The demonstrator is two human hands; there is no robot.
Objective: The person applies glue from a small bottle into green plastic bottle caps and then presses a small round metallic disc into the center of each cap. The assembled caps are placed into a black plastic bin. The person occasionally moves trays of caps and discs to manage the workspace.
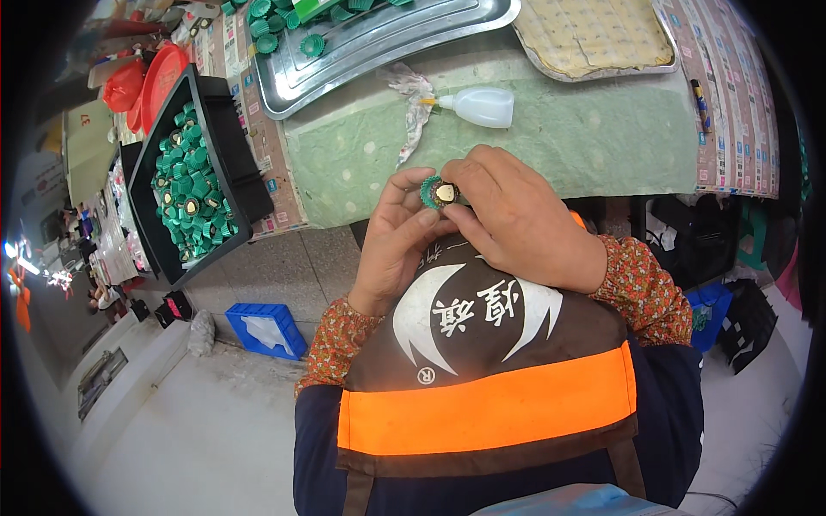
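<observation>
- Two hands, left hand (391, 236) and right hand (516, 215), pinching together one small green ribbed plastic cap with gold centre piece (437, 193), above edge of green cloth-covered table (602, 138).
- Probably pressing gold piece into cap.
- Next likely needing firm, centred push.
- Nearby: white squeeze glue bottle (480, 107), black tray of green caps (191, 185).

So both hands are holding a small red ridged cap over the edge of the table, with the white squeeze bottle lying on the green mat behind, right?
Not quite: the head view shows the ridged cap is green, not red. The left hand and right hand do hold it, and the white squeeze bottle lies on the green mat.
</observation>
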